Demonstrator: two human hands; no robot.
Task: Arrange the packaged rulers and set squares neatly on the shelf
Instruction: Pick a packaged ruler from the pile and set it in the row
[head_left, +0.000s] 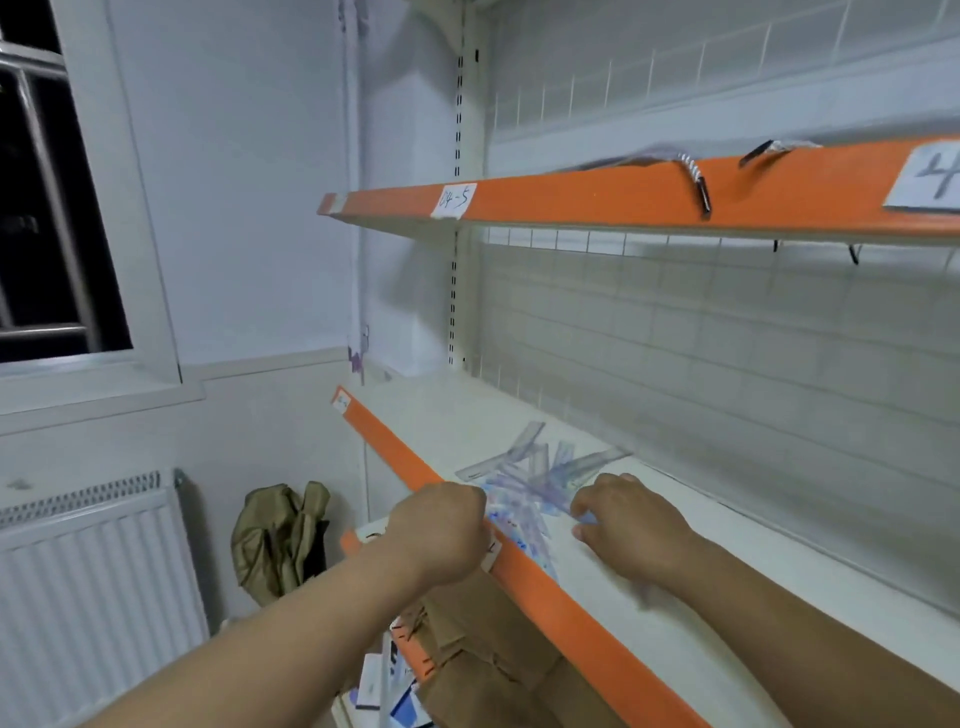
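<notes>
L hand (441, 525): low centre of frame, knuckles up at the shelf's orange lip, touching the pile's near edge. Fingers curled under & hidden, so can't tell if you've got a pack.
R hand (631, 525): just right of the pile, over the board. Fingers bent, tips at the pile's right edge. Blurred, so can't tell if they pinch anything.
Ruler packs (524, 488): loose criss-cross heap btwn your hands, on the middle shelf (727, 545).
Upper shelf (597, 195): orange lip, paper tag "04-5".
Cardboard box (483, 654): bottom centre, under the lip.
Radiator (93, 571): lower left.
</notes>
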